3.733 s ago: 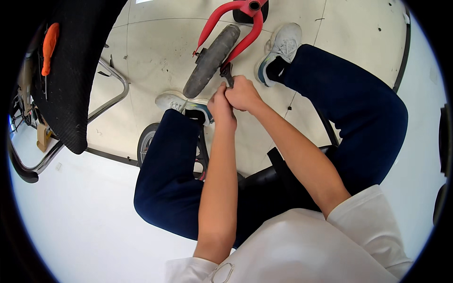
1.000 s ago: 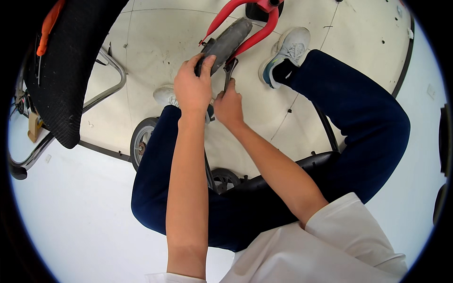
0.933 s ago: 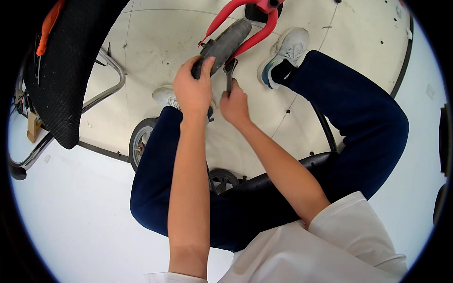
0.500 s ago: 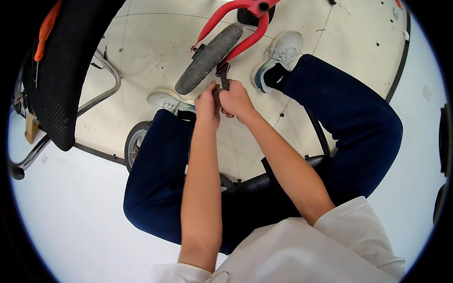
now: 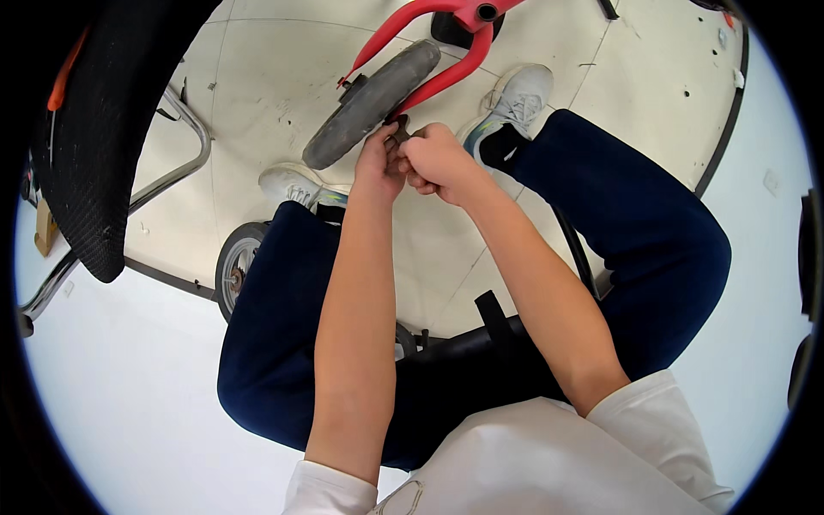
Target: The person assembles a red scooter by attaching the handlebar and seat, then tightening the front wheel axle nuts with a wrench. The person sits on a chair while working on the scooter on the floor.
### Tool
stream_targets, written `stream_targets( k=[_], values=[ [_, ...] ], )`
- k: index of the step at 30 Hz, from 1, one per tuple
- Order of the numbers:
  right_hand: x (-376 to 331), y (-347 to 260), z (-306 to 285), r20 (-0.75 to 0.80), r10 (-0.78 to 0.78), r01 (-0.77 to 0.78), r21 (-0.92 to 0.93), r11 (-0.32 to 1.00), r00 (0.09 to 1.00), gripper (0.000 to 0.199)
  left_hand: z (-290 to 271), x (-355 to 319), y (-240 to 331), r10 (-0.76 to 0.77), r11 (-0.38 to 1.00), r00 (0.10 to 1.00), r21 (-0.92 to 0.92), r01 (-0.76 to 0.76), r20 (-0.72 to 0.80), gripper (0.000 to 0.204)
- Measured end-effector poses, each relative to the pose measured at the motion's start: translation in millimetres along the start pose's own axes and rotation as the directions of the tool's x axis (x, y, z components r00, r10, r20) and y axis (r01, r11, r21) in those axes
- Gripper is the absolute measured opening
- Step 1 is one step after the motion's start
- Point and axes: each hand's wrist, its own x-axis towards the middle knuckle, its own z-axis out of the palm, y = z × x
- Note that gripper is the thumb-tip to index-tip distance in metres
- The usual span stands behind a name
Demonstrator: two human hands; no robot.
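Observation:
A red fork (image 5: 446,84) holds a small wheel with a black tyre (image 5: 369,105). Close to the lower end of the fork's right leg, my right hand (image 5: 439,161) is closed round an adjustable wrench (image 5: 402,130), whose dark head shows between my hands. My left hand (image 5: 378,163) is beside it, just below the tyre, with its fingers bent in toward the wrench and the axle end. What those fingers pinch is hidden. The contact of wrench and axle is also covered by my hands.
At the left, a black padded seat (image 5: 103,146) carries an orange-handled screwdriver (image 5: 60,81); below it curves a chrome tube leg (image 5: 193,159). A spoked wheel (image 5: 236,270) stands beside my left knee. My shoes (image 5: 519,99) flank the fork on the tiled floor.
Both hands have moved up toward the fork end, and the wrench has turned, with less of it showing. The view has shifted slightly.

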Motion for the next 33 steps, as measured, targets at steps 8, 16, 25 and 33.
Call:
stream_targets(
  k=[8,16,25,33],
  values=[
    [3,-10,-15,0.063,0.044,-0.049,0.085,0.995,0.997,0.008,-2,-7,4,0.398,0.905,0.911,0.208,-0.371,-0.104,0.028],
    [10,-42,-27,0.099,0.066,-0.035,-0.29,0.956,0.993,0.009,1,-6,4,0.492,0.811,0.87,0.377,-0.447,-0.026,0.026],
    [14,-41,-20,0.133,0.034,-0.014,-0.146,0.989,0.991,0.009,8,2,10,0.237,0.955,0.967,-0.204,-0.215,0.09,0.022],
    [3,-12,-27,0.085,0.091,-0.052,-0.382,0.923,0.992,0.018,-3,2,-23,0.073,0.982,0.996,-0.179,-0.063,0.053,0.015]
  ],
)
